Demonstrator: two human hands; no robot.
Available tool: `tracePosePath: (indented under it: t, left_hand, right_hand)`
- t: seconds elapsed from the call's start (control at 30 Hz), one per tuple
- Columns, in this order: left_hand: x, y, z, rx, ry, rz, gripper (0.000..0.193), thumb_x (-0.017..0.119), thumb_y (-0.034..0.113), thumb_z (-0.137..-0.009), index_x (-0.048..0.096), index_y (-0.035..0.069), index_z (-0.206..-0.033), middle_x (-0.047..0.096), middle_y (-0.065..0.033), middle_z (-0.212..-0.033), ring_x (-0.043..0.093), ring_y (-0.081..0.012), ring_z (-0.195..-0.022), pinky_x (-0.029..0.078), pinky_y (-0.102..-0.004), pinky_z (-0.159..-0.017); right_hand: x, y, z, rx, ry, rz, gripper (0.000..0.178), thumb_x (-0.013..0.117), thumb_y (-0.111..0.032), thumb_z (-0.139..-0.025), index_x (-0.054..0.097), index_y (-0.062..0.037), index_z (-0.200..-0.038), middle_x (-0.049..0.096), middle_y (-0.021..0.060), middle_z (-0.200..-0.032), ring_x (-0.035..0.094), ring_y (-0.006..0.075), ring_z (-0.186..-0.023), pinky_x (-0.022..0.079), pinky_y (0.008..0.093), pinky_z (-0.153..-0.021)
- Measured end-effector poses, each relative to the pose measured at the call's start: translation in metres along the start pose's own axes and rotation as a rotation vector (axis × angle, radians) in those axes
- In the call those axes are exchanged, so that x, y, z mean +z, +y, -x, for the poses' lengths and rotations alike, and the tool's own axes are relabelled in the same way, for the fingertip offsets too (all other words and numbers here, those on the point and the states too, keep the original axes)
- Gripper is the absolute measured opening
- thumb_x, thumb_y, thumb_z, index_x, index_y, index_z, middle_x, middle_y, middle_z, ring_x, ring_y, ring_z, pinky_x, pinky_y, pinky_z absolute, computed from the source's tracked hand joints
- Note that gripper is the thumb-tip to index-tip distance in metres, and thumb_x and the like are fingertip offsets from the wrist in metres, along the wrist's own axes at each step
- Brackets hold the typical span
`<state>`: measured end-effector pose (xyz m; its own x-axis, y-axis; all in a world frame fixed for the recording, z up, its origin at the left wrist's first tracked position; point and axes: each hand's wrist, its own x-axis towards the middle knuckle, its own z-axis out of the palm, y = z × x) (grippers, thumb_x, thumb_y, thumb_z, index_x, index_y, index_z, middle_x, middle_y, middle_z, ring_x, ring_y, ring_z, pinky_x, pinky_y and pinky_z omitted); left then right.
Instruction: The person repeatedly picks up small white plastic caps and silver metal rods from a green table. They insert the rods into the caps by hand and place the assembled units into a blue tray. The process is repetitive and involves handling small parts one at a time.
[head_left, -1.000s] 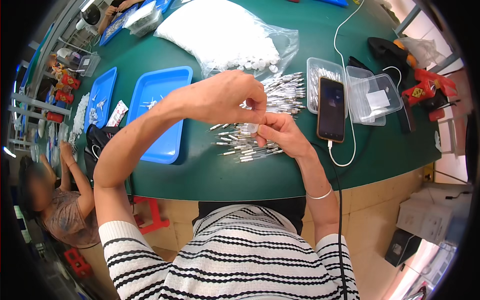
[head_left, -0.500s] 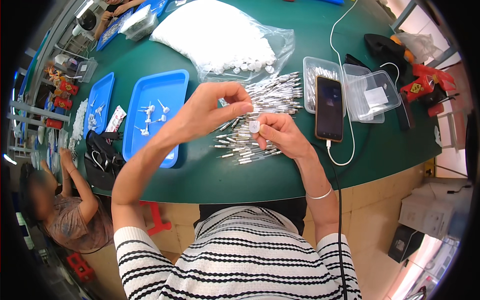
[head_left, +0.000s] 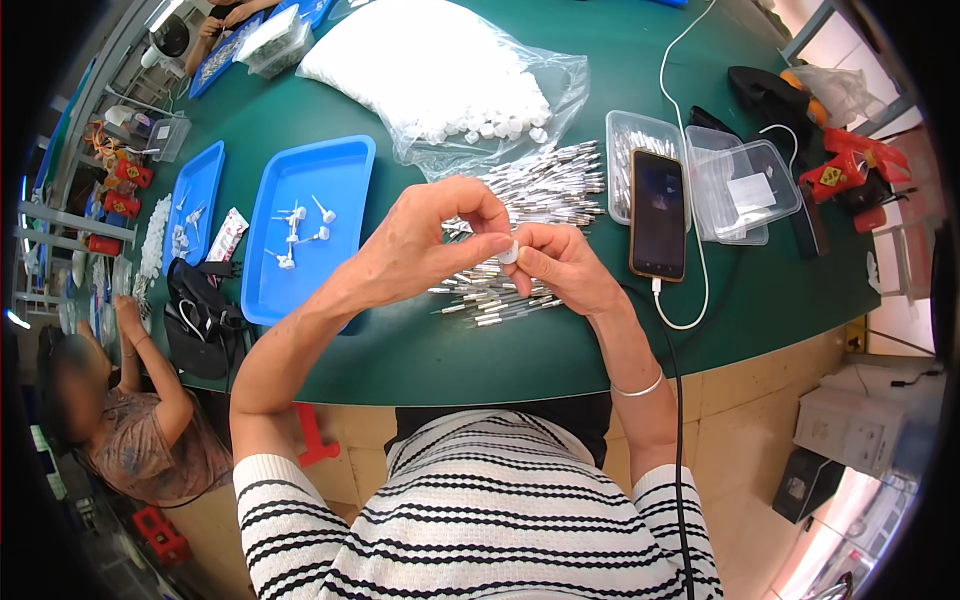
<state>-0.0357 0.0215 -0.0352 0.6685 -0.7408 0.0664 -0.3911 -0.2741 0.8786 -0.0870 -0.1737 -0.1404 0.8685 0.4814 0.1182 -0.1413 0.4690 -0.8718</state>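
Note:
Over a pile of thin metal-and-white rods (head_left: 545, 190), my two hands meet at a small white plastic cap (head_left: 508, 254). My right hand (head_left: 568, 268) pinches the cap between thumb and fingers. The fingertips of my left hand (head_left: 425, 238) are pressed together at the cap's upper left side; whatever they hold, if anything, is too small or hidden to make out. To the left, a blue tray (head_left: 268, 190) holds several white caps with thin stems (head_left: 293, 236). Behind the rods lies a large clear bag (head_left: 572, 85) of loose white caps (head_left: 490, 122).
A phone (head_left: 658, 215) on a white cable (head_left: 705, 290) lies against a clear box (head_left: 618, 195) of rods. Further right are clear lids (head_left: 750, 190) and red tools (head_left: 840, 170). A black bag (head_left: 205, 320) and second blue tray (head_left: 207, 180) stand left, near a seated co-worker (head_left: 150, 430).
My left hand has come down to the white cap, its fingertips now touching it. My right hand has stayed nearly in place with the cap, which looks turned.

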Motion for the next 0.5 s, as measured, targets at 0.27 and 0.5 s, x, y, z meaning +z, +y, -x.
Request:
tracePosePath:
  t: [0.27,0.5]
  left_hand:
    - [0.009,-0.011,0.005,0.020,0.023,0.090,0.013,0.060,0.011,-0.090,0.055,-0.001,-0.088,0.058,-0.0052,-0.081,0.054,-0.0113,-0.077,0.045,-0.0269,-0.070]
    - [0.005,-0.010,-0.004,-0.084,0.026,0.369,0.017,0.056,0.016,-0.094,0.058,-0.001,-0.096,0.059,-0.0016,-0.088,0.052,-0.0057,-0.080,0.045,-0.0232,-0.067]
  right_hand:
    - [0.000,0.001,0.000,-0.031,-0.013,-0.074,0.023,0.056,-0.023,-0.095,0.061,-0.0009,-0.092,0.059,0.0003,-0.072,0.055,0.0057,-0.066,0.044,0.0187,-0.062]
    - [0.005,-0.007,0.001,-0.020,-0.005,-0.083,0.023,0.056,-0.023,-0.096,0.061,-0.0010,-0.092,0.058,0.0007,-0.072,0.054,0.0063,-0.066,0.043,0.0195,-0.063]
